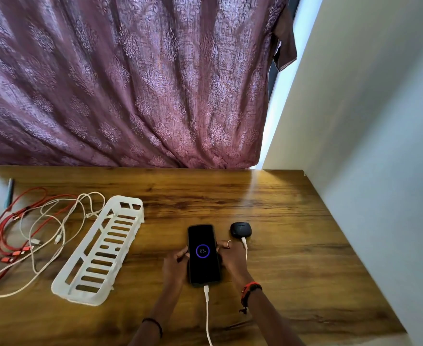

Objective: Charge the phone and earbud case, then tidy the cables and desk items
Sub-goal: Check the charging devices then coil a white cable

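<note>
A black phone [203, 254] lies on the wooden desk [292, 245], its screen showing a charging ring with 83%. A white cable [207, 318] is plugged into its near end. My left hand [174, 267] grips the phone's left edge and my right hand [231, 259] grips its right edge. Just beyond my right hand sits a black earbud case [240, 229] with a second white cable [245, 245] plugged into it. At the left lie loose red cables [4, 236] tangled with white cables [63, 218].
A white slotted plastic tray [100, 250] lies diagonally left of the phone. A dark pen [9, 191] lies at the far left back edge. A purple patterned curtain [130, 83] hangs behind the desk; a grey wall [380, 146] borders the right side.
</note>
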